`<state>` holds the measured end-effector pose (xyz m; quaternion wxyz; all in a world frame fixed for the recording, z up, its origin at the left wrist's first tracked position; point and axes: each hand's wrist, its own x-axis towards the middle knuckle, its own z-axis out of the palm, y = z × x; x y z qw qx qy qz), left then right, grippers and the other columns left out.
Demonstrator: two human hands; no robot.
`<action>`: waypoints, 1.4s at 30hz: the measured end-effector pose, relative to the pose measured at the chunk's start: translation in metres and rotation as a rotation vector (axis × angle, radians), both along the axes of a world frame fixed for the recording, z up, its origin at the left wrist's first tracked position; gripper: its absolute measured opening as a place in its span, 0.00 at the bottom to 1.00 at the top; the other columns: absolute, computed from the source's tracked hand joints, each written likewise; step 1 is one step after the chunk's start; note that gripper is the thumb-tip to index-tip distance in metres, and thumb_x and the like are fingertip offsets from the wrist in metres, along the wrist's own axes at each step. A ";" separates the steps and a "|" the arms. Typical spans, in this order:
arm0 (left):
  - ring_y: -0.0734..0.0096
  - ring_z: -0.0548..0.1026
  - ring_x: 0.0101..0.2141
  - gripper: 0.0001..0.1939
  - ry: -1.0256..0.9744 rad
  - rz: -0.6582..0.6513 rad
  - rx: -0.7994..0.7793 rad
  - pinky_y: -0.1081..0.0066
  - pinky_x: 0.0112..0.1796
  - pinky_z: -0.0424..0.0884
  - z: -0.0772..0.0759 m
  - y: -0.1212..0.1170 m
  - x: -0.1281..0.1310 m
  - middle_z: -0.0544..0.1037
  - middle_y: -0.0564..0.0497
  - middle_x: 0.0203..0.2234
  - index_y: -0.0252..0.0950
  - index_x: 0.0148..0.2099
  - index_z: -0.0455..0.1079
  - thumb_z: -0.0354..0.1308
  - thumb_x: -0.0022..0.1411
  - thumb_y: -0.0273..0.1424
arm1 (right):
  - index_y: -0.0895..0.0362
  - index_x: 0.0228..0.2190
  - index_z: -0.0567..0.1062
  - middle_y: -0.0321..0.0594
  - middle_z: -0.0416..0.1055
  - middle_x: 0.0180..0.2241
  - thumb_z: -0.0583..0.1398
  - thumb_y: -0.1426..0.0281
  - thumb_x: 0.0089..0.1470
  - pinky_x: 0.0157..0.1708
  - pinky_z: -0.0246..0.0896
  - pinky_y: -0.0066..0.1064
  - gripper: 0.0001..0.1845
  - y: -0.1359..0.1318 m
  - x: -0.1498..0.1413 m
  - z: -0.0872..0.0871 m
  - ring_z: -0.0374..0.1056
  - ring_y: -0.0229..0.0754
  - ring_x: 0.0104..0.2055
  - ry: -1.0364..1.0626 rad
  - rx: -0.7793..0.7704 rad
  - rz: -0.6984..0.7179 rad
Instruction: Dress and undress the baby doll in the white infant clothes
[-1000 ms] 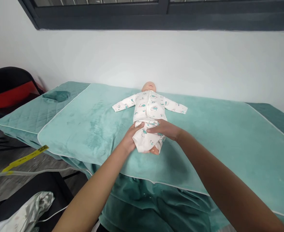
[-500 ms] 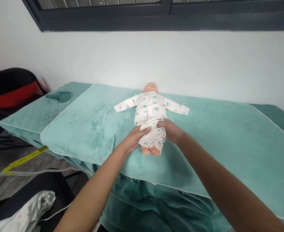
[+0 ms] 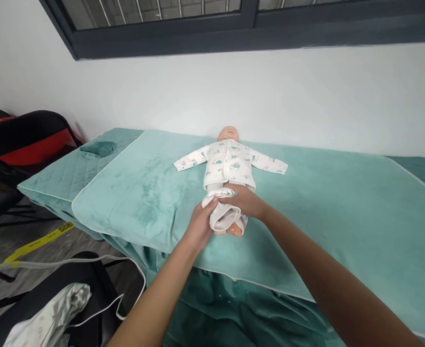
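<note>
Grip, left: left hand (image 3: pixel 199 224) is pinching bunched white trousers (image 3: pixel 225 217), thumb on top, closed around cloth at 7 o'clock of the jacket.
Grip, right: right hand (image 3: pixel 244 200) is closing thumb and fingers on the waistband at 5 o'clock, just under the jacket hem.
Doll: doll (image 3: pixel 228 133) is lying face up on the green cover (image 3: pixel 324 217), head pointing to 12, feet (image 3: pixel 235 230) showing at 6.
Jacket: printed jacket (image 3: pixel 228 164) is spreading its sleeves toward 9 and 3.
Writing: yellow tag (image 3: pixel 40 243), 8 o'clock of the doll, is carrying dark print too small to read.
</note>
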<state>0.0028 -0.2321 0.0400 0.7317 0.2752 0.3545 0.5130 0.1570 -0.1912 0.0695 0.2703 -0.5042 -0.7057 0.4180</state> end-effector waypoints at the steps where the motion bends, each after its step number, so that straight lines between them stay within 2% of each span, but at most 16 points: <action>1: 0.67 0.78 0.34 0.21 0.009 0.042 -0.019 0.70 0.39 0.72 0.002 -0.009 0.002 0.81 0.48 0.34 0.32 0.45 0.75 0.69 0.52 0.40 | 0.56 0.34 0.74 0.38 0.75 0.37 0.61 0.63 0.52 0.38 0.61 0.31 0.10 -0.001 0.000 -0.001 0.70 0.44 0.40 -0.042 0.005 0.012; 5: 0.63 0.78 0.42 0.21 -0.034 0.165 -0.087 0.70 0.42 0.72 0.004 -0.044 0.014 0.81 0.46 0.43 0.34 0.48 0.74 0.67 0.55 0.40 | 0.56 0.31 0.73 0.38 0.76 0.34 0.60 0.63 0.53 0.32 0.57 0.28 0.09 -0.007 -0.003 0.000 0.70 0.42 0.36 -0.264 0.037 0.068; 9: 0.63 0.77 0.45 0.20 -0.039 0.263 -0.137 0.71 0.42 0.71 -0.007 -0.072 0.022 0.79 0.47 0.47 0.37 0.49 0.73 0.65 0.56 0.39 | 0.55 0.32 0.75 0.39 0.76 0.33 0.60 0.63 0.52 0.30 0.50 0.28 0.08 -0.016 -0.009 0.003 0.69 0.42 0.36 -0.602 0.139 0.118; 12: 0.64 0.77 0.41 0.20 0.034 0.294 -0.146 0.71 0.39 0.70 -0.023 -0.083 0.020 0.80 0.48 0.42 0.36 0.46 0.73 0.66 0.54 0.40 | 0.53 0.34 0.76 0.41 0.76 0.34 0.60 0.62 0.50 0.28 0.47 0.29 0.10 -0.022 -0.016 0.003 0.70 0.45 0.36 -0.796 0.169 0.152; 15: 0.66 0.76 0.35 0.21 0.149 0.289 -0.142 0.72 0.35 0.68 -0.037 -0.084 0.012 0.80 0.50 0.35 0.35 0.43 0.73 0.68 0.51 0.43 | 0.53 0.34 0.76 0.42 0.76 0.33 0.59 0.65 0.52 0.28 0.47 0.30 0.09 -0.027 -0.021 0.003 0.71 0.46 0.37 -0.882 0.213 0.188; 19: 0.70 0.72 0.30 0.19 0.395 0.293 -0.118 0.73 0.33 0.66 -0.042 -0.077 0.000 0.77 0.52 0.29 0.35 0.38 0.72 0.68 0.50 0.44 | 0.55 0.34 0.75 0.43 0.76 0.33 0.58 0.66 0.53 0.29 0.49 0.29 0.08 -0.029 -0.025 0.004 0.72 0.46 0.37 -0.928 0.223 0.199; 23: 0.68 0.71 0.31 0.14 0.597 0.272 -0.076 0.73 0.34 0.65 -0.038 -0.074 -0.006 0.76 0.52 0.29 0.36 0.37 0.71 0.65 0.54 0.40 | 0.54 0.34 0.75 0.44 0.76 0.35 0.58 0.66 0.55 0.30 0.51 0.29 0.08 -0.030 -0.025 0.003 0.72 0.47 0.38 -0.941 0.221 0.202; 27: 0.66 0.72 0.34 0.12 0.651 0.221 -0.062 0.72 0.37 0.65 -0.033 -0.075 -0.008 0.77 0.50 0.32 0.36 0.40 0.71 0.62 0.56 0.37 | 0.53 0.37 0.75 0.45 0.76 0.36 0.58 0.66 0.54 0.31 0.51 0.30 0.09 -0.032 -0.023 -0.002 0.72 0.48 0.40 -0.940 0.247 0.193; 32: 0.69 0.72 0.34 0.19 0.415 0.174 -0.110 0.73 0.35 0.65 -0.034 -0.075 -0.009 0.77 0.50 0.36 0.36 0.45 0.69 0.63 0.56 0.40 | 0.52 0.38 0.75 0.43 0.76 0.38 0.58 0.65 0.54 0.30 0.47 0.30 0.10 -0.034 -0.021 -0.008 0.71 0.48 0.42 -0.880 0.235 0.150; 35: 0.72 0.71 0.31 0.22 0.256 0.150 -0.112 0.74 0.33 0.64 -0.038 -0.071 -0.011 0.77 0.51 0.34 0.35 0.44 0.68 0.67 0.52 0.43 | 0.53 0.37 0.75 0.41 0.76 0.37 0.57 0.66 0.54 0.31 0.47 0.29 0.09 -0.034 -0.019 -0.010 0.70 0.46 0.41 -0.776 0.203 0.108; 38: 0.73 0.70 0.29 0.23 0.211 0.147 -0.066 0.75 0.32 0.64 -0.040 -0.063 -0.014 0.76 0.53 0.30 0.35 0.39 0.67 0.70 0.48 0.43 | 0.54 0.36 0.75 0.39 0.77 0.36 0.57 0.68 0.53 0.32 0.50 0.28 0.08 -0.032 -0.014 -0.011 0.70 0.43 0.39 -0.581 0.134 0.050; 42: 0.73 0.70 0.27 0.23 0.241 0.131 0.050 0.75 0.29 0.63 -0.039 -0.047 -0.021 0.74 0.54 0.27 0.37 0.38 0.66 0.67 0.50 0.48 | 0.55 0.28 0.70 0.38 0.74 0.31 0.57 0.67 0.51 0.30 0.52 0.28 0.05 -0.030 -0.009 -0.014 0.67 0.41 0.34 -0.311 0.062 0.001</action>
